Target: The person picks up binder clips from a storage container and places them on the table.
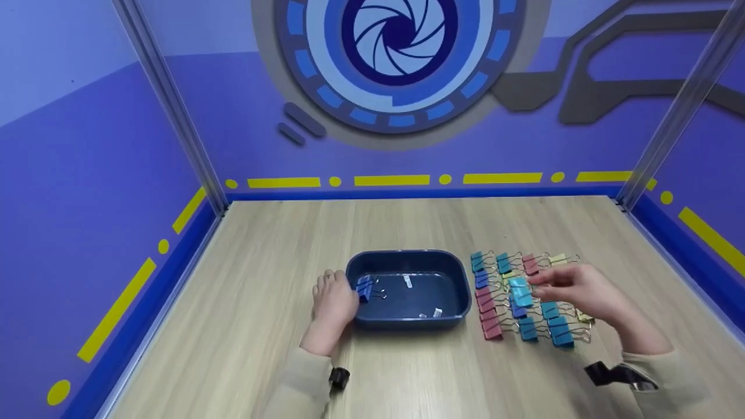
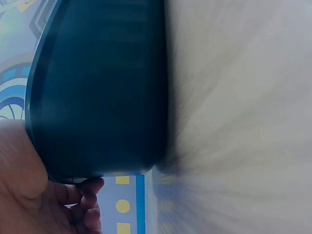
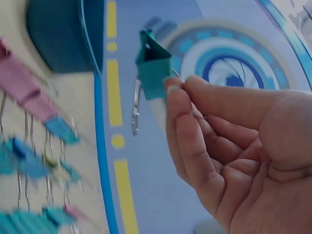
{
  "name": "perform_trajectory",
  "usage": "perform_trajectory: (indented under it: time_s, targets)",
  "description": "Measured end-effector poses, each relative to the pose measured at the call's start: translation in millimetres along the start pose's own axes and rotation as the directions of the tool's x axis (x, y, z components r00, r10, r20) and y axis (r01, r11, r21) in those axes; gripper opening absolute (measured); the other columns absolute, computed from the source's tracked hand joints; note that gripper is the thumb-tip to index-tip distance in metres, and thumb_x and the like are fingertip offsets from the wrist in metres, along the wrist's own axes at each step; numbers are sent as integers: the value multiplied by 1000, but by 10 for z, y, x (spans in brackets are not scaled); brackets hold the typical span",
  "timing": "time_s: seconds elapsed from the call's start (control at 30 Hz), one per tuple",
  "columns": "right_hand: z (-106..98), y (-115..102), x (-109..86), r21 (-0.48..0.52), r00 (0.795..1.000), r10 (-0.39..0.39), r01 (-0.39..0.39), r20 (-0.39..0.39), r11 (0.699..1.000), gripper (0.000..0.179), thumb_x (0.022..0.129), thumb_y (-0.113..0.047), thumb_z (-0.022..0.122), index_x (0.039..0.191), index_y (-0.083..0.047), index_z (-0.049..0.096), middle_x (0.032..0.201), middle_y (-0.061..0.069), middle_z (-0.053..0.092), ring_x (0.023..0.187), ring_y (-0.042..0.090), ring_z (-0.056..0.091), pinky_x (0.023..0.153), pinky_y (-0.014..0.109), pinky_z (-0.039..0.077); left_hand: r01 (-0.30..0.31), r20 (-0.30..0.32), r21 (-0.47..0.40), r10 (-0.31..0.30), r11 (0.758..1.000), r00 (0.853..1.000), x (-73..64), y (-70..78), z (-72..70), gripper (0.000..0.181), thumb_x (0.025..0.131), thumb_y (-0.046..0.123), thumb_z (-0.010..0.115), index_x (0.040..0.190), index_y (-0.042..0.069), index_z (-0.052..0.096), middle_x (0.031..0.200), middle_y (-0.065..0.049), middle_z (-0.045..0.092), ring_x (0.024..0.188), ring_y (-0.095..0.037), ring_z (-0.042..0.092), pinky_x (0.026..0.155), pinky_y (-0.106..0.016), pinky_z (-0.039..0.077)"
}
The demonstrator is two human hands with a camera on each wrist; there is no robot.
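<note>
A dark blue plastic bin [image 1: 407, 323] stands on the table, and my left hand [image 1: 336, 297] holds its left end. In the left wrist view that hand [image 2: 29, 190] lies along the rim, its fingers curled at the outer wall. A blue binder clip [image 1: 364, 288] lies inside the bin by the left wall. My right hand [image 1: 591, 291] is raised over rows of binder clips and pinches a turquoise binder clip [image 1: 520, 292]. In the right wrist view, thumb and fingertips grip one wire handle of this clip [image 3: 155, 73]; its other handle hangs free.
Several binder clips, such as a pink one [image 1: 492, 327], a teal one [image 1: 560, 331] and a yellow one [image 1: 557, 259], lie in rows right of the bin. Small whitish scraps [image 1: 437, 313] lie on the bin's floor. Printed panels [image 1: 198, 116] wall the wooden table [image 1: 279, 233].
</note>
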State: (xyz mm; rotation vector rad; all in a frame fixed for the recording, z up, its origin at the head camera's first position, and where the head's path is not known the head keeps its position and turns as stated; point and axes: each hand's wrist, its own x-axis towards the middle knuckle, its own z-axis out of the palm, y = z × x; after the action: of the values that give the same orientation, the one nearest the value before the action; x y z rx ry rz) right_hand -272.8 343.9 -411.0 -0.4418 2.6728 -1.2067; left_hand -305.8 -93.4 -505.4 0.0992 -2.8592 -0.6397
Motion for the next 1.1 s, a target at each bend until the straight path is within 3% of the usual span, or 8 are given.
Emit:
perform_trajectory:
  time_s: [0.13, 0.37, 0.73, 0.9, 1.1]
  targets:
    - [-146, 178, -170, 1, 1000, 28, -28, 7, 1000, 36, 97, -20, 70, 122, 6, 68, 103, 13, 76, 83, 3, 70, 74, 24, 57, 1, 10, -2, -1, 1000, 1000, 5, 0, -13, 30, 89, 13, 65, 111, -7, 60, 113, -23, 58, 107, -40, 53, 93, -51, 42]
    - [-386, 510, -421, -2, 995, 102, -102, 22, 995, 41, 98, -20, 68, 124, 11, 65, 100, -6, 78, 86, 4, 72, 75, 24, 57, 4, 31, -4, -4, 1000, 1000, -2, 3, -28, 33, 90, 13, 65, 116, -7, 59, 117, -24, 57, 110, -41, 52, 95, -52, 41]
    - [-609, 969, -628, -11, 968, 224, -224, 117, 974, 44, 99, -18, 66, 125, 17, 60, 99, 3, 79, 84, 7, 72, 76, 26, 59, 3, 22, -9, -3, 1000, 1000, -7, -7, -6, 33, 89, 13, 64, 114, -7, 59, 117, -24, 57, 109, -40, 52, 95, -52, 41]
    - [-624, 1104, -637, 13, 962, 230, -235, 147, 972, 42, 99, -12, 65, 123, 21, 58, 102, 11, 78, 85, 7, 74, 77, 28, 60, -3, 17, -12, 3, 1000, 1000, -1, -3, -9, 32, 89, 13, 64, 114, -7, 60, 115, -24, 57, 108, -40, 52, 94, -52, 40]
    - [-575, 1204, -602, 28, 963, 224, -231, 151, 973, 41, 96, -10, 68, 120, 23, 59, 99, 10, 79, 83, 2, 73, 76, 27, 60, -1, 22, -10, 1, 1000, 1000, -13, 3, -16, 34, 89, 14, 65, 115, -7, 60, 115, -24, 57, 109, -40, 52, 95, -52, 40]
